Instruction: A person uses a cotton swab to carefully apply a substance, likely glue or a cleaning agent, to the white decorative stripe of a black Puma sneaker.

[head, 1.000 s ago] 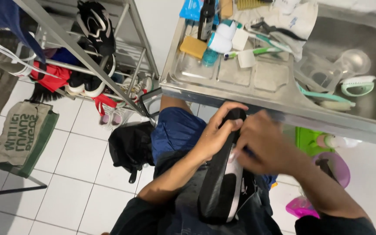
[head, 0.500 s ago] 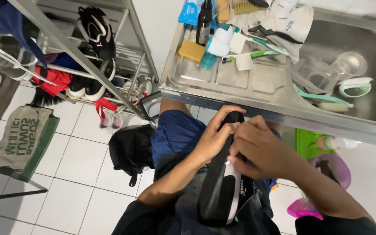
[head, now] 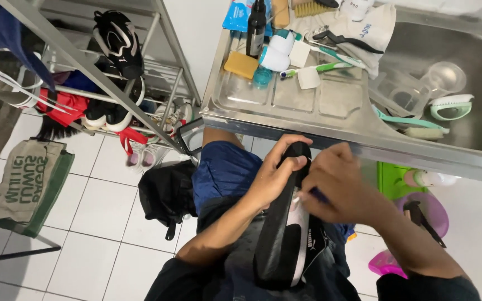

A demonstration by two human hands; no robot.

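Left hand (head: 274, 178) closed around black-and-white shoe (head: 283, 234), held over lap just below front edge of steel surface (head: 285, 120). Right hand (head: 338, 187) curled at shoe's side, pinching something small, unclear what.

The shoe (head: 285, 234) is showing black with a white side panel. The shorts (head: 224, 167) are showing deep blue. The bench (head: 285, 106) is showing bare steel grey. The sponge (head: 241, 65) is showing yellow, the toothbrush (head: 313, 69) green and white, the basin (head: 433, 212) purple, the floor (head: 101, 195) white tile with grey joints.
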